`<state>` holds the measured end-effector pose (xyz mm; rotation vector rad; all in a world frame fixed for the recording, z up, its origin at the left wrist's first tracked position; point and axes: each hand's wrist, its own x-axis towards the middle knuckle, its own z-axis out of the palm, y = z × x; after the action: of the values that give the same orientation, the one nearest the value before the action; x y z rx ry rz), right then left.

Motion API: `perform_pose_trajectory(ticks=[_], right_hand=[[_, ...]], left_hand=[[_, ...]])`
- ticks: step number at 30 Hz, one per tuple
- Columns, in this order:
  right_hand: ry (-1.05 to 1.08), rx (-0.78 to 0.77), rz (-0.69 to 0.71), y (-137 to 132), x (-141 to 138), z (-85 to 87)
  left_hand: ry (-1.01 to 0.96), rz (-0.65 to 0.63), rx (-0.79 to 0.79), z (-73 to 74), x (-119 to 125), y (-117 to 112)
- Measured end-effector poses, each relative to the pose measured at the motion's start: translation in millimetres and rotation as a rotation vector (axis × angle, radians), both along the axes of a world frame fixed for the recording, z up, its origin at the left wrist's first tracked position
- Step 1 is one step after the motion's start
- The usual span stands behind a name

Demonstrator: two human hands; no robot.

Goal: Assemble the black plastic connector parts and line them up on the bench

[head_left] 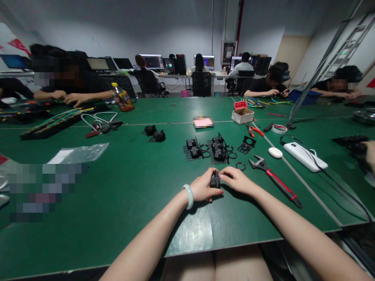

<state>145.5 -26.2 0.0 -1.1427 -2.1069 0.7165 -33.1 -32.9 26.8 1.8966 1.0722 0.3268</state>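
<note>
My left hand (pixel 202 188) and my right hand (pixel 237 180) meet over the green table (pixel 123 195), and both pinch one small black plastic part (pixel 215 180) between them. My left wrist wears a pale bangle (pixel 189 196). Just beyond the hands lie several more black parts (pixel 195 150), black rings (pixel 240 166) and flat black brackets (pixel 246 145). To the right of my right hand lies an adjustable wrench with a red handle (pixel 274 177).
A white oval object (pixel 275 152), a white box with a cable (pixel 304 156), a tape roll (pixel 279 128), a cardboard box (pixel 242 115) and red pliers (pixel 254 130) lie at the right. A plastic bag (pixel 79 153) and cable bundles (pixel 55 121) lie left. Other people work around the table.
</note>
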Motion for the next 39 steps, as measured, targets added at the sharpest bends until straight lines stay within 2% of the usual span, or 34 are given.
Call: perform_pose_trajectory(ticks=[4, 9, 19, 39], right_hand=[[0.085, 0.06, -0.043, -4, 4, 6.4], [0.123, 0.095, 0.038, -11, 3, 13.8], [0.129, 0.133, 0.071, -12, -9, 2.4], [0.114, 0.023, 0.001, -9, -5, 2.9]], left_hand=[[0.006, -0.005, 0.01, 1.1, 0, 0], [-0.002, 0.004, 0.01, 2.2, -1, -1], [0.003, -0.009, 0.013, 3.7, 0, -2], [-0.011, -0.007, 0.018, 2.2, 0, 0]])
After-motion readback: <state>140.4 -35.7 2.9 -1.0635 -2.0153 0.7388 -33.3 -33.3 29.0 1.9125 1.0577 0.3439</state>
